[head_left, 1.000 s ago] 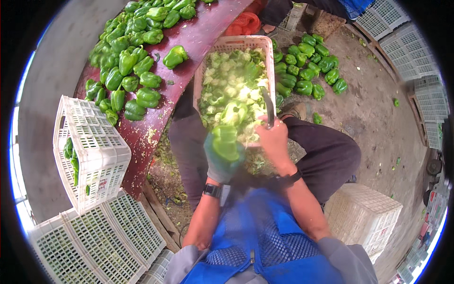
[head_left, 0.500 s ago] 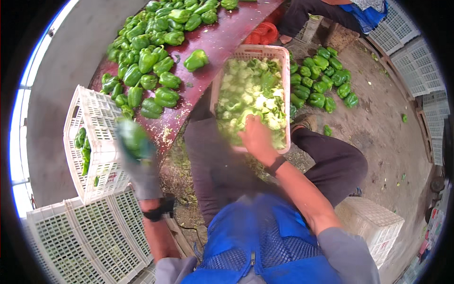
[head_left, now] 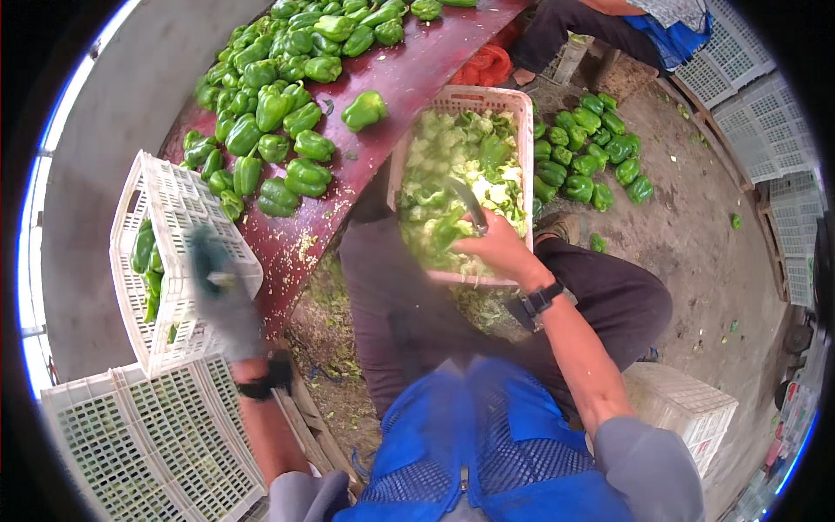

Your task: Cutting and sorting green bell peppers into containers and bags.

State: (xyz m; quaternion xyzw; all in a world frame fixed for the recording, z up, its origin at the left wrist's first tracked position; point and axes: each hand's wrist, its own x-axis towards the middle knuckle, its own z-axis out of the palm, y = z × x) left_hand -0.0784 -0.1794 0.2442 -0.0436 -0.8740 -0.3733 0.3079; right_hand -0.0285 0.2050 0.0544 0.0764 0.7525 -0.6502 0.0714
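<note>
My right hand (head_left: 503, 250) is closed round a knife with a curved, dark blade (head_left: 470, 202). It hovers over the near part of a pink crate (head_left: 525, 130), which holds pale and green pepper trimmings (head_left: 422, 196). A grey and dark green glove covers my left hand (head_left: 217, 287), which is beside the slatted side of a tilted white crate (head_left: 156, 339). Motion smears its fingers, and I cannot make out whether anything is in them. Green peppers (head_left: 146, 261) show inside that white crate.
A heap of green bell peppers (head_left: 270, 104) covers much of the red tabletop (head_left: 348, 187). More peppers (head_left: 583, 148) lie on the floor at the right. White crates stand at the lower left (head_left: 156, 435), lower right (head_left: 678, 400) and along the far right. Another person's leg (head_left: 583, 35) is at the top.
My left hand has swung left to the white crate; the pepper seen in it before no longer shows clearly. My right hand has shifted right and turned, so the knife blade now shows.
</note>
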